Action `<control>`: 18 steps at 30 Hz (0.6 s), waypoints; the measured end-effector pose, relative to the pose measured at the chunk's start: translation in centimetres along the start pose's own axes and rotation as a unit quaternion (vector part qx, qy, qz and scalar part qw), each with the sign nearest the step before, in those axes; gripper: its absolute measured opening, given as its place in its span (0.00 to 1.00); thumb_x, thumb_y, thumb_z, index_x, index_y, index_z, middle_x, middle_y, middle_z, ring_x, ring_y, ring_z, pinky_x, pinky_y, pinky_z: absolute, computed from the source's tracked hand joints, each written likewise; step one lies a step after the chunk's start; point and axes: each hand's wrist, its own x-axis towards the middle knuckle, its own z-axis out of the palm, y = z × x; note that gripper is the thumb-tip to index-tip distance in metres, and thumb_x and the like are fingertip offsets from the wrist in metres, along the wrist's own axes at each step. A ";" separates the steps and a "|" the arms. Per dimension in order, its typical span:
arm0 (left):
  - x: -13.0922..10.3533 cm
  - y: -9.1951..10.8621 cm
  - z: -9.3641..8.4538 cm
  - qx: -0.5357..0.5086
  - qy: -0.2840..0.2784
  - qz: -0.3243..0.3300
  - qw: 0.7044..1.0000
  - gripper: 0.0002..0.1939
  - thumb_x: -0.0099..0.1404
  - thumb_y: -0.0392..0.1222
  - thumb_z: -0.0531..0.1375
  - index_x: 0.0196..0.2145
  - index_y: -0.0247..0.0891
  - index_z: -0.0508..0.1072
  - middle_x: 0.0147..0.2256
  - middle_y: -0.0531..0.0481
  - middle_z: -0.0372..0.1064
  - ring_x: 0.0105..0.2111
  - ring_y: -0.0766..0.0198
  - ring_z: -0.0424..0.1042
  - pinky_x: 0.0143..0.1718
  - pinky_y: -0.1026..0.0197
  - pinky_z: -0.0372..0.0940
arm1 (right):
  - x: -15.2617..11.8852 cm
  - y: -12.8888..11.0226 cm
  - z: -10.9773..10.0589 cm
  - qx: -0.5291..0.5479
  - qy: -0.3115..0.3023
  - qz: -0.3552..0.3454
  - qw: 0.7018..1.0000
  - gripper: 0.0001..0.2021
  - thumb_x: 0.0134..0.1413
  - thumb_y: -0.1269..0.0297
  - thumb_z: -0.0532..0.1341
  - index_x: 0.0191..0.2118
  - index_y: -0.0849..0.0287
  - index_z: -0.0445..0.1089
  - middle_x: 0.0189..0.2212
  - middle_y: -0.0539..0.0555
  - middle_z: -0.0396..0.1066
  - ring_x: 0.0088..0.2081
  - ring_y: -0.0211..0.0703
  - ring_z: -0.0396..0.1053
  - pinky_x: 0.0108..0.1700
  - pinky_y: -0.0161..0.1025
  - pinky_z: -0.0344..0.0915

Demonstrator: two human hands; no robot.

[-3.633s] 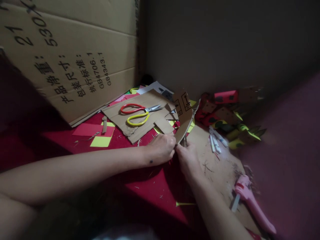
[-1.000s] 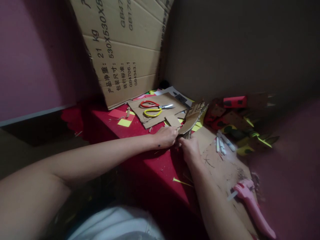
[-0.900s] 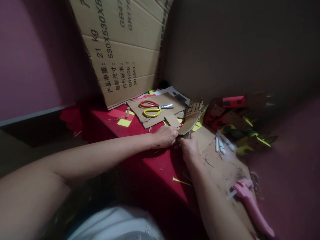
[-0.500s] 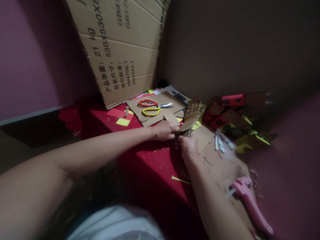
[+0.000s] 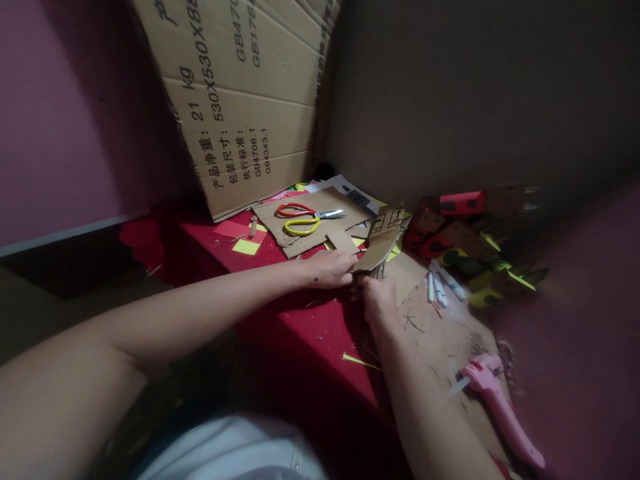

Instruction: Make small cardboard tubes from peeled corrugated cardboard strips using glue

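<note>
Between my hands stands a bent piece of cardboard (image 5: 381,244) with printed black arrow marks on its upper part. My left hand (image 5: 336,268) is closed on its near left edge. My right hand (image 5: 380,297) grips it from below on the right, with the fingers partly hidden beneath the cardboard. Scissors (image 5: 306,220) with one red and one yellow handle lie on a flat cardboard sheet (image 5: 330,199) just beyond my left hand. A small cardboard strip (image 5: 342,241) and yellow paper pieces lie close by.
A large printed carton (image 5: 250,100) leans at the back. On the right lie white markers (image 5: 440,285), a pink glue gun (image 5: 500,400) and red and yellow painted cardboard pieces (image 5: 463,202). Red cloth (image 5: 300,320) covers the table, with a yellow paper strip (image 5: 360,361) near its front edge.
Both hands keep their hold on the cardboard. The bent piece has tilted slightly, and my left hand has shifted a little. The whole view has moved slightly.
</note>
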 end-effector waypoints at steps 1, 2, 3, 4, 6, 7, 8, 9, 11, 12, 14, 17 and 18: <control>-0.1 0.3 0.3 0.004 0.002 -0.011 1.000 0.10 0.57 0.38 0.53 0.35 0.36 0.71 0.34 0.44 0.72 0.33 0.56 0.71 0.28 0.62 0.60 | 0.0 0.1 0.0 0.000 0.000 -0.001 1.000 0.04 0.27 0.73 0.57 0.19 0.61 0.65 0.08 0.45 0.63 0.10 0.36 0.59 0.10 0.32 0.57; -0.1 0.5 0.5 0.009 0.003 -0.022 1.000 0.10 0.56 0.39 0.53 0.35 0.35 0.71 0.35 0.43 0.71 0.34 0.55 0.71 0.28 0.61 0.61 | 0.0 0.1 0.0 0.000 0.001 -0.003 1.000 0.04 0.27 0.73 0.57 0.19 0.60 0.65 0.08 0.45 0.63 0.10 0.36 0.59 0.10 0.32 0.57; -0.2 0.7 0.7 0.013 0.004 -0.033 0.999 0.10 0.56 0.39 0.54 0.35 0.35 0.71 0.36 0.42 0.71 0.34 0.55 0.71 0.29 0.61 0.62 | -0.1 0.1 0.0 -0.001 0.001 -0.006 1.000 0.04 0.27 0.73 0.57 0.19 0.60 0.65 0.08 0.45 0.63 0.10 0.36 0.59 0.10 0.32 0.57; -0.2 0.9 0.9 0.017 0.003 -0.041 0.999 0.10 0.57 0.39 0.54 0.35 0.34 0.71 0.37 0.41 0.71 0.34 0.54 0.71 0.29 0.61 0.62 | -0.1 0.2 0.0 -0.002 0.002 -0.009 1.000 0.04 0.28 0.73 0.57 0.18 0.60 0.66 0.08 0.45 0.63 0.11 0.36 0.59 0.10 0.32 0.57; -0.2 1.2 1.1 0.024 0.004 -0.050 0.998 0.11 0.57 0.38 0.53 0.37 0.33 0.71 0.38 0.40 0.71 0.35 0.54 0.71 0.30 0.60 0.62 | -0.1 0.1 0.1 -0.005 0.006 -0.016 1.000 0.04 0.28 0.73 0.57 0.19 0.61 0.67 0.09 0.44 0.64 0.11 0.36 0.60 0.11 0.32 0.58; -0.2 1.2 1.2 0.026 0.005 -0.048 0.998 0.12 0.57 0.37 0.53 0.38 0.33 0.71 0.39 0.40 0.71 0.35 0.54 0.71 0.30 0.60 0.62 | -0.1 0.1 0.1 -0.005 0.009 -0.021 1.000 0.05 0.28 0.73 0.58 0.20 0.61 0.67 0.10 0.44 0.64 0.12 0.36 0.61 0.12 0.32 0.59; -0.2 1.2 1.2 0.028 0.005 -0.044 0.999 0.12 0.57 0.36 0.53 0.39 0.33 0.71 0.39 0.40 0.71 0.36 0.54 0.71 0.31 0.60 0.62 | -0.1 0.1 0.0 -0.004 0.012 -0.026 1.000 0.06 0.28 0.74 0.58 0.21 0.61 0.68 0.10 0.44 0.65 0.13 0.36 0.61 0.13 0.32 0.60; -0.2 1.1 1.1 0.029 0.004 -0.039 0.999 0.12 0.57 0.35 0.53 0.39 0.33 0.71 0.39 0.40 0.71 0.36 0.54 0.71 0.32 0.60 0.62 | -0.1 0.1 0.0 -0.002 0.014 -0.032 0.999 0.06 0.27 0.74 0.59 0.21 0.62 0.69 0.11 0.44 0.66 0.13 0.36 0.62 0.14 0.32 0.61; 0.0 0.8 0.7 0.029 -0.002 -0.026 0.999 0.10 0.57 0.35 0.54 0.36 0.33 0.72 0.37 0.41 0.72 0.36 0.55 0.71 0.32 0.61 0.62 | -0.1 0.0 0.1 0.006 0.014 -0.043 0.999 0.06 0.27 0.74 0.60 0.21 0.62 0.69 0.12 0.44 0.66 0.14 0.35 0.62 0.16 0.32 0.62; 0.0 0.6 0.5 0.028 -0.007 -0.018 0.999 0.09 0.57 0.36 0.54 0.34 0.33 0.72 0.36 0.41 0.72 0.35 0.55 0.71 0.31 0.61 0.61 | -0.1 -0.1 0.1 0.011 0.013 -0.049 0.999 0.05 0.27 0.74 0.60 0.20 0.62 0.69 0.12 0.44 0.66 0.15 0.35 0.62 0.17 0.32 0.62; 0.2 0.1 -0.3 0.024 -0.019 0.001 1.000 0.08 0.57 0.37 0.55 0.30 0.34 0.73 0.32 0.43 0.73 0.32 0.57 0.71 0.28 0.63 0.59 | -0.1 -0.2 0.1 0.020 0.010 -0.058 0.998 0.04 0.27 0.74 0.61 0.19 0.63 0.69 0.12 0.43 0.65 0.15 0.34 0.61 0.17 0.31 0.62; 0.6 -0.5 -1.7 0.017 -0.046 0.034 0.998 0.05 0.52 0.34 0.57 0.26 0.35 0.73 0.26 0.49 0.71 0.26 0.63 0.68 0.24 0.65 0.56 | -0.4 -0.6 0.3 0.034 -0.005 -0.064 0.997 0.06 0.26 0.74 0.61 0.21 0.64 0.70 0.13 0.44 0.67 0.15 0.33 0.61 0.17 0.31 0.62; 0.6 -0.6 -2.2 0.015 -0.056 0.044 0.997 0.04 0.51 0.32 0.57 0.24 0.36 0.73 0.24 0.51 0.70 0.24 0.65 0.67 0.23 0.66 0.55 | -0.4 -0.7 0.4 0.040 -0.012 -0.063 0.997 0.07 0.26 0.74 0.61 0.22 0.64 0.71 0.14 0.44 0.68 0.15 0.34 0.62 0.17 0.31 0.62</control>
